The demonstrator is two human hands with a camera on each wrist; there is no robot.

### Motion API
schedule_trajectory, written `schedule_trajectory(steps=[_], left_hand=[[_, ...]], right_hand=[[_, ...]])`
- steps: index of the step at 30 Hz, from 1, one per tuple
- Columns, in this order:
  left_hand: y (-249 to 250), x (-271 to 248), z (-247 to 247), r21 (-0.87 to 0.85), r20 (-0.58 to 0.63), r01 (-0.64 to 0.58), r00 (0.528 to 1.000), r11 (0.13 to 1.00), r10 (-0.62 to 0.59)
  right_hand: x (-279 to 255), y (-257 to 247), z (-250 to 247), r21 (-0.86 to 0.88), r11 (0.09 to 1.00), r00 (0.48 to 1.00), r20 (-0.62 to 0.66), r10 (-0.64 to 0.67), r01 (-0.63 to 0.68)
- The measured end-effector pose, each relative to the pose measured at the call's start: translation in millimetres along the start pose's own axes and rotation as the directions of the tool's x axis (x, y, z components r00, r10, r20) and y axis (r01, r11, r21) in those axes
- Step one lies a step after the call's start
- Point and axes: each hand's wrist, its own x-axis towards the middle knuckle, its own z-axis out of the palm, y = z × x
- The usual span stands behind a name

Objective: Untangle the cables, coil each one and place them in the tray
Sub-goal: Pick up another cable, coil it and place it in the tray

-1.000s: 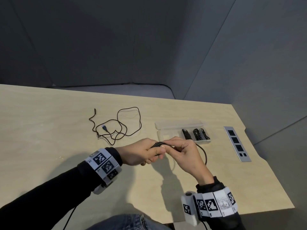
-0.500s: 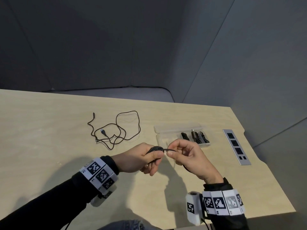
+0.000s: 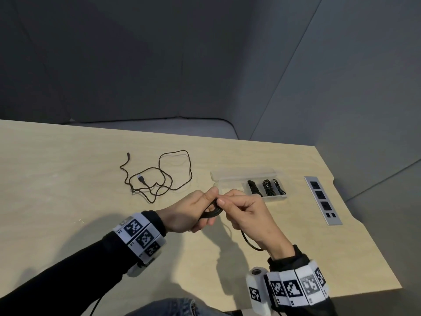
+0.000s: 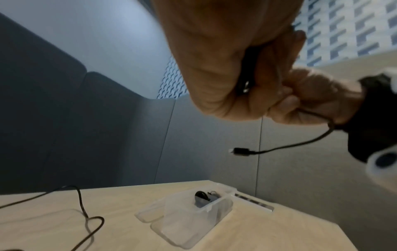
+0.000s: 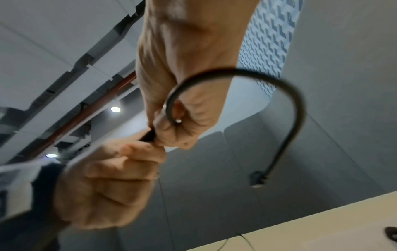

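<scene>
A black cable is partly wound into a small coil (image 3: 213, 212), which my left hand (image 3: 206, 202) grips above the table. My right hand (image 3: 229, 201) pinches the same cable right at the coil, fingertips touching my left thumb. The free tail (image 3: 249, 241) loops below my right wrist; its plug (image 4: 242, 151) hangs in the air, also plain in the right wrist view (image 5: 257, 178). A second black cable (image 3: 159, 176) lies loose and looped on the table, far left of my hands. The clear plastic tray (image 3: 227, 182) sits just beyond my hands, with coiled cables (image 3: 266, 187) in its right compartments.
A grey socket strip (image 3: 322, 199) is set into the table to the right of the tray. The table's right edge (image 3: 364, 224) runs diagonally close by. Grey partition walls stand behind and to the right. The tray's open lid (image 3: 243, 174) lies flat behind it.
My right hand, which had drawn a short stretch of cable away from the coil, has come back against my left thumb. The free tail now hangs below my right wrist.
</scene>
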Motion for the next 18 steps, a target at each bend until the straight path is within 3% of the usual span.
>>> schedule_trajectory(steps=[5, 9, 12, 18], left_hand=[[-9, 6, 12, -0.04, -0.172, -0.006, 0.985, 0.999, -0.001], [-9, 14, 12, -0.12, -0.098, 0.033, 0.994, 0.992, -0.045], [-9, 14, 8, -0.086, -0.082, 0.065, 0.994, 0.994, -0.072], [-8, 9, 19, -0.149, -0.11, 0.045, 0.992, 0.988, -0.062]], right_hand=[[5, 2, 6, -0.249, 0.964, 0.984, -0.124, -0.128, 0.094], [6, 7, 2, -0.332, 0.935, 0.959, -0.2, -0.202, 0.128], [7, 8, -9, -0.335, 0.933, 0.945, -0.242, -0.22, 0.131], [7, 2, -15, -0.359, 0.916, 0.952, -0.175, -0.252, 0.177]])
